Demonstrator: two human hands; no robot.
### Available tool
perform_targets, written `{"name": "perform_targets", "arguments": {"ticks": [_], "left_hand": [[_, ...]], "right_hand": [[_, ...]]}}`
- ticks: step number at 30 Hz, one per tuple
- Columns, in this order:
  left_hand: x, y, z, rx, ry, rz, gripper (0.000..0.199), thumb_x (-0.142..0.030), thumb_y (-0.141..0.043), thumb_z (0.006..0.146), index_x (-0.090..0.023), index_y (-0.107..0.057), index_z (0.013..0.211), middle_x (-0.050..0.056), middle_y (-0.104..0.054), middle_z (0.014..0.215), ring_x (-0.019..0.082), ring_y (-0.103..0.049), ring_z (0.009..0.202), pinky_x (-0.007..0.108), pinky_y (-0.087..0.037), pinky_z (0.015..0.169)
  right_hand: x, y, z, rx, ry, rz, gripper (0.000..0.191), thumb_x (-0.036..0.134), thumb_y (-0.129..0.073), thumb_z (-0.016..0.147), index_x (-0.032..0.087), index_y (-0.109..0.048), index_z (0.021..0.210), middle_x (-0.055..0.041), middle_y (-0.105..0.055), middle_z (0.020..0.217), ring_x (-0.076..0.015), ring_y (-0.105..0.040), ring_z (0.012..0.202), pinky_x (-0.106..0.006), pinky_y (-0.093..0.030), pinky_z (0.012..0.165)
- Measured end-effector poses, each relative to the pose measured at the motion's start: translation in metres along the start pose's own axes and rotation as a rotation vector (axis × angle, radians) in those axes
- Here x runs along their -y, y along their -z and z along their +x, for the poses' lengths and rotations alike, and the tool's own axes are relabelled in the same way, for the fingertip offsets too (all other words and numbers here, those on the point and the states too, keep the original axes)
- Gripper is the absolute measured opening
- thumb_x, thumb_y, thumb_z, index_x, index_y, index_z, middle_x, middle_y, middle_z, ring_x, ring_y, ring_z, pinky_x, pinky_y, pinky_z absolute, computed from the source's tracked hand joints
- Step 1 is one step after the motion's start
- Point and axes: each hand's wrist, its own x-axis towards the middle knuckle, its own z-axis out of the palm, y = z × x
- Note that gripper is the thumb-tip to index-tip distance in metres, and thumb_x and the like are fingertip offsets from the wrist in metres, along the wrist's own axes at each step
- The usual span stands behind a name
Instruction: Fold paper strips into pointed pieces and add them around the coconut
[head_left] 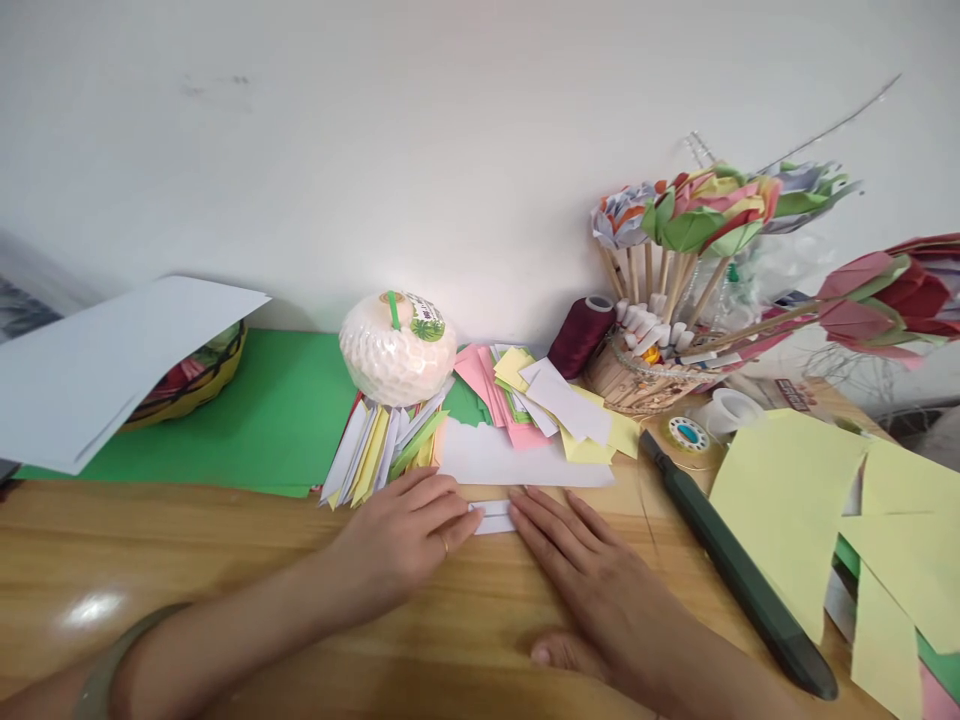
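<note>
A small white paper strip [494, 517] with lengthwise creases lies flat on the wooden table. My left hand [409, 525] has its fingers bent together and grips the strip's left end against the tabletop. On the right end rest the fingertips of my right hand [589, 575], its fingers stretched out flat and the thumb apart. Just behind the strip is a larger white sheet [517, 458]. A bundle of folded paper pieces [382, 450] in white, yellow and green lies beyond my left hand. Loose pink, yellow and white slips [555, 400] are heaped behind the sheet.
A plastic-wrapped coconut [397, 350] stands on green paper [270, 410]. At the back right are a maroon thread spool [581, 335] and a basket [637, 385] of paper flowers. A dark green paper knife [739, 570] and yellow sheets [787, 510] lie at right; white sheets [112, 350] overhang a basket at left.
</note>
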Motion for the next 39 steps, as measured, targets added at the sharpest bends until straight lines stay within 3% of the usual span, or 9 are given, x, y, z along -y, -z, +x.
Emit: {"name": "perform_targets", "arguments": {"ticks": [3,6,9,14,19,25,28,31,39], "left_hand": [[0.0,0.005,0.002,-0.063,-0.009,0.046,0.026,-0.009,-0.037,0.096,-0.008,-0.061,0.106,0.009,-0.067,0.098,0.022,-0.055,0.1,0.039,-0.048,0.088],[-0.004,0.003,0.002,0.02,-0.083,0.101,0.028,-0.01,-0.037,0.097,-0.01,-0.06,0.111,0.008,-0.065,0.111,0.023,-0.053,0.109,0.042,-0.041,0.098],[-0.009,-0.006,0.004,0.024,-0.114,0.164,0.018,-0.013,-0.047,0.094,-0.012,-0.064,0.1,0.005,-0.068,0.1,0.021,-0.057,0.102,0.042,-0.041,0.098],[-0.015,-0.015,0.012,-0.072,-0.117,0.154,0.017,-0.007,-0.051,0.089,-0.01,-0.065,0.078,0.004,-0.065,0.075,0.018,-0.059,0.081,0.036,-0.047,0.089],[-0.018,-0.011,0.016,-0.095,-0.121,0.15,0.022,-0.004,-0.049,0.088,-0.011,-0.062,0.072,0.003,-0.059,0.065,0.016,-0.057,0.072,0.033,-0.05,0.074],[-0.018,-0.01,0.017,-0.03,0.015,0.022,0.023,-0.017,-0.05,0.09,-0.014,-0.061,0.071,0.003,-0.059,0.066,0.018,-0.057,0.075,0.031,-0.05,0.067],[-0.017,-0.013,0.017,-0.051,0.013,0.035,0.023,-0.01,-0.049,0.089,-0.014,-0.061,0.07,0.002,-0.059,0.065,0.016,-0.056,0.074,0.029,-0.049,0.067],[-0.016,-0.015,0.016,-0.052,0.107,-0.048,0.025,-0.012,-0.048,0.09,-0.014,-0.061,0.069,0.002,-0.059,0.066,0.016,-0.054,0.072,0.027,-0.047,0.065],[-0.015,-0.012,0.016,0.07,0.477,-0.26,0.014,-0.013,-0.059,0.084,-0.018,-0.061,0.072,-0.002,-0.061,0.067,0.016,-0.053,0.073,0.027,-0.042,0.061]], "right_hand": [[0.0,-0.001,-0.001,-0.013,0.002,0.0,0.086,0.066,-0.042,0.085,0.007,-0.025,0.145,-0.0198,-0.036,0.145,-0.0312,-0.029,0.136,-0.054,-0.031,0.106],[-0.001,-0.001,-0.001,-0.029,0.004,0.014,0.088,0.068,-0.043,0.083,0.008,-0.025,0.145,-0.0197,-0.037,0.144,-0.0298,-0.029,0.136,-0.052,-0.031,0.107],[-0.001,0.001,0.002,-0.089,-0.002,-0.001,0.077,0.061,-0.048,0.085,0.009,-0.035,0.141,-0.0178,-0.045,0.14,-0.0295,-0.034,0.133,-0.052,-0.034,0.105],[0.005,0.004,0.009,-0.249,-0.095,0.005,0.025,0.024,-0.048,0.094,0.014,-0.06,0.113,-0.0115,-0.063,0.11,-0.0244,-0.055,0.104,-0.042,-0.049,0.087],[0.008,0.008,0.009,-0.258,-0.001,0.013,0.027,0.019,-0.036,0.097,0.015,-0.062,0.104,-0.0078,-0.064,0.088,-0.0194,-0.057,0.079,-0.034,-0.05,0.068],[0.005,0.007,0.012,-0.256,-0.039,0.025,0.027,0.021,-0.036,0.098,0.017,-0.062,0.095,-0.0064,-0.062,0.084,-0.0184,-0.054,0.077,-0.031,-0.048,0.066],[0.004,0.004,0.014,-0.27,-0.05,0.039,0.024,0.02,-0.037,0.098,0.017,-0.061,0.096,-0.0057,-0.06,0.083,-0.0184,-0.053,0.076,-0.031,-0.046,0.066],[0.004,0.002,0.016,-0.282,-0.051,0.079,0.026,0.018,-0.035,0.098,0.016,-0.06,0.093,-0.0054,-0.059,0.081,-0.0182,-0.052,0.074,-0.03,-0.045,0.064],[0.006,0.0,0.023,-0.293,-0.355,0.279,0.019,0.016,-0.043,0.094,0.02,-0.056,0.08,-0.0041,-0.055,0.083,-0.0165,-0.055,0.072,-0.028,-0.047,0.063]]}}
